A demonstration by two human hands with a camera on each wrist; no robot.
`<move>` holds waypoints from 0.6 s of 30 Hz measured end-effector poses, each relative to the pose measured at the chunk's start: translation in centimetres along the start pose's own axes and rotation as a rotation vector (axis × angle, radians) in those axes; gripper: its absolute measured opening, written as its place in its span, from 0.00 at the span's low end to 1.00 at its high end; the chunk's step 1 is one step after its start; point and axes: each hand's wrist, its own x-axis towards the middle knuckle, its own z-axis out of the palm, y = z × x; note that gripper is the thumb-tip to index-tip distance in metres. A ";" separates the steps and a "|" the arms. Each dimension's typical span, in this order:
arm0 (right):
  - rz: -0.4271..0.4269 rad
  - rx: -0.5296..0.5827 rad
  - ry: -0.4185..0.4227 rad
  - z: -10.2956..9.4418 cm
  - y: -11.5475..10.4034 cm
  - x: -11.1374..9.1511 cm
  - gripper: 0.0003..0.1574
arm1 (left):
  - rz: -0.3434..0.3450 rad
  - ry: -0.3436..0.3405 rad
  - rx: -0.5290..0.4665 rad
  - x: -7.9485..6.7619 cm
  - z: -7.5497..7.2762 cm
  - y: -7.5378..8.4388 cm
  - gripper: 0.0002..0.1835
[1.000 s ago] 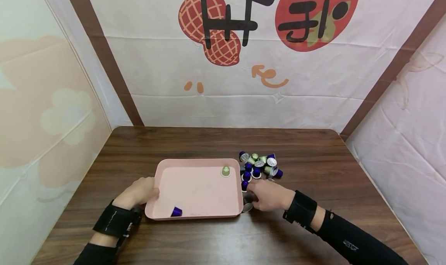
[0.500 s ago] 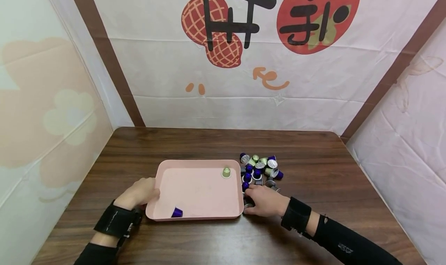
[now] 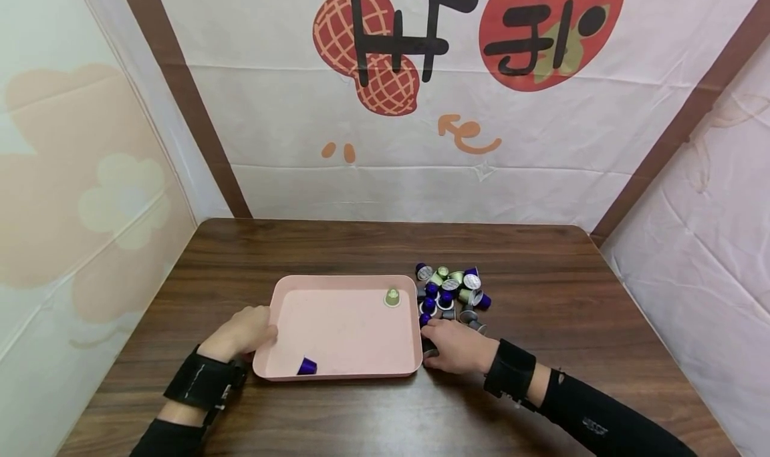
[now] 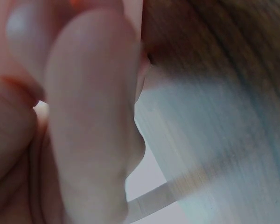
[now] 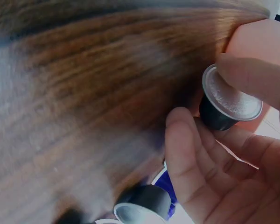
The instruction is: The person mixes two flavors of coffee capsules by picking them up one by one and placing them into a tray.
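Note:
My left hand (image 3: 240, 333) grips the left rim of a pink tray (image 3: 343, 330); in the left wrist view its fingers (image 4: 93, 112) fill the near side. At the tray's right edge, my right hand (image 3: 460, 347) pinches a dark coffee capsule (image 5: 231, 98). Its thumb lies on the silver foil lid, and fingers are under the cup. In the tray, a green capsule (image 3: 392, 297) stands lid down near the far right corner. A purple capsule (image 3: 307, 366) lies tipped at the near left.
A loose pile of purple, green and grey capsules (image 3: 450, 284) lies on the wooden table (image 3: 529, 276), close along the tray's right side. Another dark capsule (image 5: 144, 205) is near my right fingers. A printed cloth (image 3: 271, 196) hangs behind the table.
My right hand has shifted slightly left and nearer the table front, closer to the tray's edge, uncovering grey capsules behind it. The left hand keeps its hold on the tray.

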 end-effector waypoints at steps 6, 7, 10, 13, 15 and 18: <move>0.001 0.023 0.021 -0.9 0.1 -0.6 0.17 | -0.030 -0.013 -0.014 -0.1 -0.1 0.1 0.05; -0.002 0.024 0.029 -1.0 0.1 -0.6 0.16 | -0.034 -0.012 -0.013 -0.1 -0.1 0.0 0.05; -0.009 0.038 0.038 -1.4 0.2 -0.8 0.16 | -0.034 -0.007 -0.010 -0.1 0.0 0.0 0.05; -0.016 0.055 0.037 -1.7 0.2 -1.1 0.17 | -0.029 -0.011 -0.009 -0.1 0.0 0.0 0.06; -0.023 0.073 0.034 -2.0 0.2 -1.3 0.16 | -0.029 -0.016 -0.012 0.0 0.0 0.0 0.06; -0.044 0.072 0.050 -2.6 0.2 -1.4 0.13 | -0.024 -0.014 -0.006 0.0 0.0 0.0 0.06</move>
